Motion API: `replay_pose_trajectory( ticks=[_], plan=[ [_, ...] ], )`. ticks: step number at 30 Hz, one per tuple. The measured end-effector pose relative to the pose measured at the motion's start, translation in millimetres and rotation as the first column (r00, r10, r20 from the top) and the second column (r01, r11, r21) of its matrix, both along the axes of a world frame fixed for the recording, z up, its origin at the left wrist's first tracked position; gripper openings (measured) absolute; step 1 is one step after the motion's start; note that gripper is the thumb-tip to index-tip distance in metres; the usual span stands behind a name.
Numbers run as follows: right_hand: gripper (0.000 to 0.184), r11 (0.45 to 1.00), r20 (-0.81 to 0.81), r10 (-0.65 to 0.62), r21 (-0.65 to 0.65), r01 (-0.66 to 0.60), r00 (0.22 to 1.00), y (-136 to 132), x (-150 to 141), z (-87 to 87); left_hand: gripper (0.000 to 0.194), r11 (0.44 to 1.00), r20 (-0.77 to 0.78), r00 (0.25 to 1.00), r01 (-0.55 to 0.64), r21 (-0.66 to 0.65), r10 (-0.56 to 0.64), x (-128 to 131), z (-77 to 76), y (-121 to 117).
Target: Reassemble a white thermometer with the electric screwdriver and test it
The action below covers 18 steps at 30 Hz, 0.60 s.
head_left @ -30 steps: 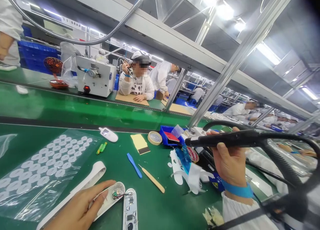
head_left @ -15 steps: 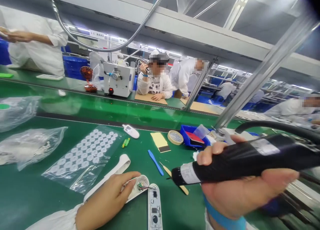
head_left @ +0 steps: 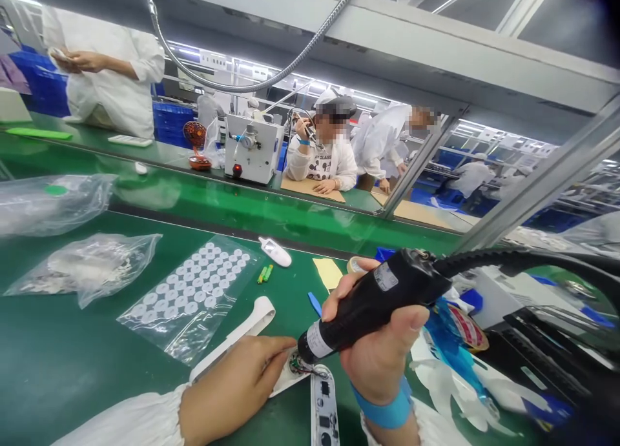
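Note:
My right hand (head_left: 378, 349) is wrapped round a black corded soldering tool (head_left: 368, 304), whose tip points down-left onto the small round part at the end of a white device shell (head_left: 290, 375). My left hand (head_left: 232, 388) lies on that shell and presses it to the green mat, fingers together. A narrow circuit board (head_left: 323, 410) lies beside the shell, joined to it by thin wires. A blue wristband (head_left: 385, 410) circles my right wrist.
A clear bag of white round pads (head_left: 194, 291), a white strip (head_left: 242, 330), a white thermometer-like device (head_left: 275, 251), green markers (head_left: 265, 273), yellow sponge (head_left: 328, 272) and plastic bags (head_left: 82, 265) lie on the mat. Torn white and blue film (head_left: 450, 368) is at the right. Other workers sit beyond the conveyor (head_left: 203, 204).
My right hand has swung the tool down and left until its tip meets the shell. My view has shifted left and down; the left hand stays on the shell.

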State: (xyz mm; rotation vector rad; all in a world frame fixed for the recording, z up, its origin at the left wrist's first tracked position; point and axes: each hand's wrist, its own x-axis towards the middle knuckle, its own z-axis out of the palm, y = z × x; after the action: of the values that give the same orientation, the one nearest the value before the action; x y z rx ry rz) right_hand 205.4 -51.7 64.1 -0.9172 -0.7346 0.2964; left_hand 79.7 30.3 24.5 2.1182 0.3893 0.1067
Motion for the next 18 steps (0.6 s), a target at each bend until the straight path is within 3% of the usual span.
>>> replay_pose_trajectory(
  ticks=[6,18],
  plan=[
    [0.059,1.000,-0.002,0.013,-0.019,-0.013,1.000,3.2,1.3,-6.8,0.035,1.000,-0.015,1.000,-0.019,-0.020,0.018,1.5,1.3,0.6],
    [0.062,0.999,-0.007,0.024,-0.030,-0.025,1.000,3.3,1.3,-4.4,0.032,1.000,-0.033,0.999,-0.012,-0.003,0.012,1.4,4.4,1.1]
  ],
)
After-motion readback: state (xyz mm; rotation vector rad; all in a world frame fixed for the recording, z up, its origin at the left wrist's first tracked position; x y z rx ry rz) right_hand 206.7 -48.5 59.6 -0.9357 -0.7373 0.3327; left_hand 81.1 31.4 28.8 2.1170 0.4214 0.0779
